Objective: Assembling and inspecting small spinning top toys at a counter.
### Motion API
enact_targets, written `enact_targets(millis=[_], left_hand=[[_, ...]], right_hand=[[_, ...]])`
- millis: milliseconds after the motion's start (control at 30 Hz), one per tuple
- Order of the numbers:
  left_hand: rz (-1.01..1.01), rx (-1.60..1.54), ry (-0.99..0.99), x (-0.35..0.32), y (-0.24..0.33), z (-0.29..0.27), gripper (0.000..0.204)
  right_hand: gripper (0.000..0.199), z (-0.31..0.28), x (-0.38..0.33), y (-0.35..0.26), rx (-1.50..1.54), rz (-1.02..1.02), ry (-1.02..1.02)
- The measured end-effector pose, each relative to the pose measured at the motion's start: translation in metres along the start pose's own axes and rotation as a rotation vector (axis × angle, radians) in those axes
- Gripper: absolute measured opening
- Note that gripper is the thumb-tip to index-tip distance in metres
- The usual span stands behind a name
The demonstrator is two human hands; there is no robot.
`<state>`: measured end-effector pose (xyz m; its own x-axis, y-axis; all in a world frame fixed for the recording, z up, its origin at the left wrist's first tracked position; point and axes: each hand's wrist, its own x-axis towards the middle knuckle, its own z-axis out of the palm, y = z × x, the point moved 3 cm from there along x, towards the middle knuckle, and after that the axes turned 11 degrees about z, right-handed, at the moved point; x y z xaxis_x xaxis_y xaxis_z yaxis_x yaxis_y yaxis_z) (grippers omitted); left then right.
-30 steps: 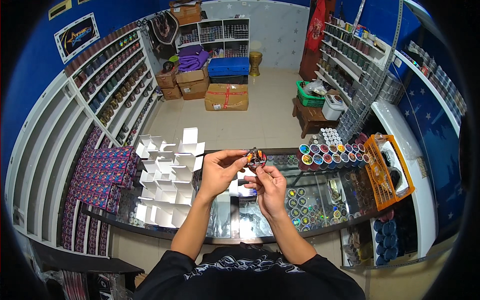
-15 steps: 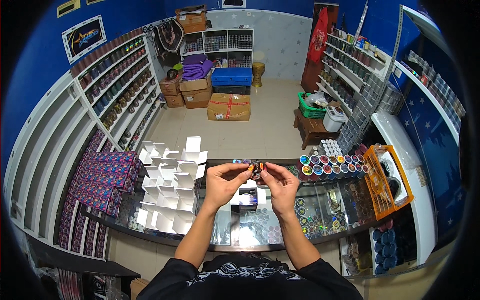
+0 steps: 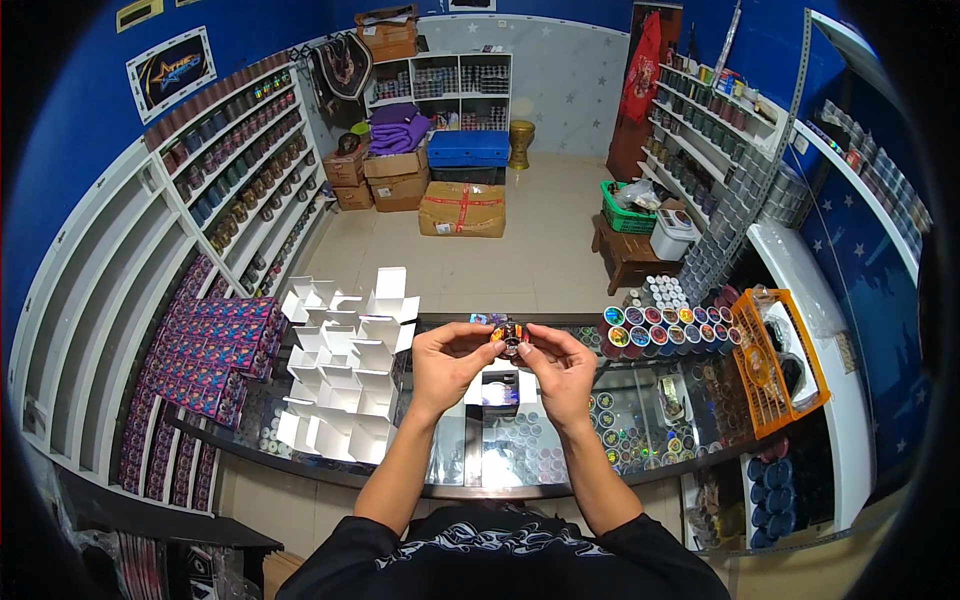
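Both of my hands meet above the counter, pinching one small dark round piece with orange and red markings (image 3: 511, 341); its exact kind I cannot make out. My left hand (image 3: 447, 366) grips its left side between thumb and fingertips. From the opposite side, my right hand (image 3: 562, 372) holds it the same way. Just below the hands, a small open box (image 3: 500, 390) with white flaps and a dark printed front stands on the glass counter (image 3: 455, 455). Left of it are several open white boxes (image 3: 350, 405) in rows.
Stacked purple-pink printed boxes (image 3: 215, 355) occupy the counter's left end. To the right are rows of round containers with colourful lids (image 3: 670, 330) and an orange plastic crate (image 3: 775, 375). Shelves of jars (image 3: 240, 190) line the left wall. A taped carton (image 3: 462, 210) sits on the floor beyond.
The piece between my fingers has tilted slightly, and its round face shows less plainly. My hands keep the same two-sided grip. The whole view has shifted a little.
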<state>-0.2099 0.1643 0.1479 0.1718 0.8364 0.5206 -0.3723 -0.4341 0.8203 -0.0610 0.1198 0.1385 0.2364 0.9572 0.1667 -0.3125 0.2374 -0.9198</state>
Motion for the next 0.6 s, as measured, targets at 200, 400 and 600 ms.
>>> enact_targets(millis=[200,400,600], left_hand=[[-0.016,-0.013,0.001,-0.001,-0.005,-0.004,0.018],[-0.026,-0.014,-0.002,-0.003,-0.012,-0.007,0.019],[0.027,0.109,0.017,-0.008,-0.027,-0.014,0.022]], right_hand=[[0.023,-0.003,0.004,0.004,0.021,0.030,-0.035],[0.019,-0.009,0.008,0.013,-0.028,0.016,-0.028],[0.018,-0.012,0.009,0.017,-0.147,0.000,0.014]])
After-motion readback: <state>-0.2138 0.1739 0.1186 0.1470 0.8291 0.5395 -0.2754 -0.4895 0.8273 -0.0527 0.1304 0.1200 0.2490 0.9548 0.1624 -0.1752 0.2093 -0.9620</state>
